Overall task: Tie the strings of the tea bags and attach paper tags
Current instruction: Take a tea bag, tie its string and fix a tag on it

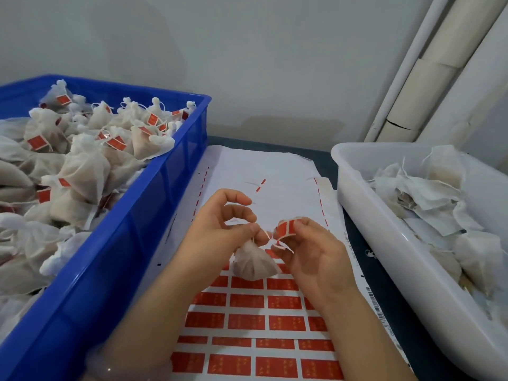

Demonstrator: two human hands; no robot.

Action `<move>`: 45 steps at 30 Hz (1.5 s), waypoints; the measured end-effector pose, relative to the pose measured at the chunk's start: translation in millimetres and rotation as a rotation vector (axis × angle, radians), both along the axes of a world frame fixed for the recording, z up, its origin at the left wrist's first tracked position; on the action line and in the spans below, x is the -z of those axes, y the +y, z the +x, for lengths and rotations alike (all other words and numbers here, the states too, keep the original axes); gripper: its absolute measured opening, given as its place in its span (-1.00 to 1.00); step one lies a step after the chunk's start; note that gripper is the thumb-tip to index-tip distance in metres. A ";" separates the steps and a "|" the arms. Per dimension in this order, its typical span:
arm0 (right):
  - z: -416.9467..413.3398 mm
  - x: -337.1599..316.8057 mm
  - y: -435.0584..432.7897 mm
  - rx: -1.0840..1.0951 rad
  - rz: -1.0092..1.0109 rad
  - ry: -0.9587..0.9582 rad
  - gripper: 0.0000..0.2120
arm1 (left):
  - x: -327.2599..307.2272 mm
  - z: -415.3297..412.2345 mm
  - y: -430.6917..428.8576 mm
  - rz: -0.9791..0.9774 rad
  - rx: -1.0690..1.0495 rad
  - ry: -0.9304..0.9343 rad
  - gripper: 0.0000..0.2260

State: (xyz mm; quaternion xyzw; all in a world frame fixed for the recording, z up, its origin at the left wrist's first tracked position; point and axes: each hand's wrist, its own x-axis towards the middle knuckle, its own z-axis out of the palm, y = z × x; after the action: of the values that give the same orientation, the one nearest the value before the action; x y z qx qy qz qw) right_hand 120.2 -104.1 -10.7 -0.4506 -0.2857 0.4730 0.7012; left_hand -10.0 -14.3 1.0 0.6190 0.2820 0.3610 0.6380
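Tea bag (254, 264) pinched in my left hand (220, 224); at three o'clock my right hand (310, 248) pinches the paper tag (286, 229), which I should fold squarely.

Gathered tea bag (254, 264), curled red tag (286, 230)

No legible text anywhere. Sheet (275, 171): rows of red stickers (248, 323) with gold characters, too blurred to read. Same gold print on the curled tag (286, 229) pinched in the right hand (310, 251), also unreadable. Tags (36, 142) on bags (82, 171) in the blue crate (165, 188): red, print too small to tell. Sheet's right edge: barcode (373, 298) and a line of small black print (353, 251), both illegible. Left edge: short black marks (159, 264), can't tell if they're characters.
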 end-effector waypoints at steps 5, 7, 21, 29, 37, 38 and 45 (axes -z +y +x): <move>5.4 2.1 -3.4 -0.245 -0.140 -0.465 -0.87 | -2.1 0.8 -0.3 -0.137 -0.027 -0.143 -0.80; 3.5 1.7 -5.6 -0.318 -0.138 -0.549 -0.88 | -1.3 2.0 0.1 -0.187 -0.076 -0.188 -0.79; -0.9 -4.2 -10.0 -0.442 -0.188 -0.685 -0.85 | 2.9 -1.7 10.7 -0.250 -0.256 -0.078 -0.62; -12.6 -1.9 -6.0 -0.154 0.004 -0.590 -0.89 | -0.9 3.0 -4.1 -0.033 -0.131 -0.003 -0.65; -12.6 2.0 -4.4 0.014 -0.100 -0.487 -0.84 | 3.5 1.1 3.8 -0.299 -0.152 0.050 -0.71; -12.2 1.6 -4.3 0.008 -0.106 -0.463 -0.82 | 0.8 -1.0 6.6 -0.351 -0.139 0.064 -0.76; -9.9 -0.5 -6.4 -0.039 -0.089 -0.489 -0.94 | -9.1 -14.6 7.4 -0.141 0.203 0.298 -0.63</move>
State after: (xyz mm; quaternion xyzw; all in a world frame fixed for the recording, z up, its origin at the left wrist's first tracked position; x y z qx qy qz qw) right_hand 110.3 -110.5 -10.2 -0.5765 -0.4343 0.3756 0.5814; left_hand -24.5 -7.0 10.0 0.6447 0.3341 0.1782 0.6641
